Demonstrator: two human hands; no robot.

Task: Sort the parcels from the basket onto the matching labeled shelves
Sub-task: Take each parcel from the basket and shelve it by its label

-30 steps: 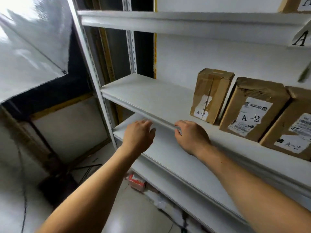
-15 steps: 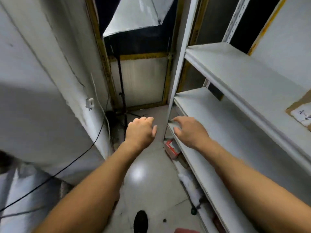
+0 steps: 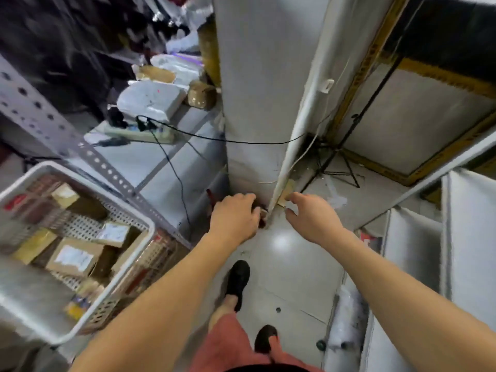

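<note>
While both arms hang empty over the glossy floor, the white perforated plastic basket (image 3: 77,264) of brown cardboard parcels (image 3: 73,257) waits lower left (labels blurred); left hand (image 3: 234,218) and right hand (image 3: 311,220), fingers loosely curled, should read before grasping.
</note>
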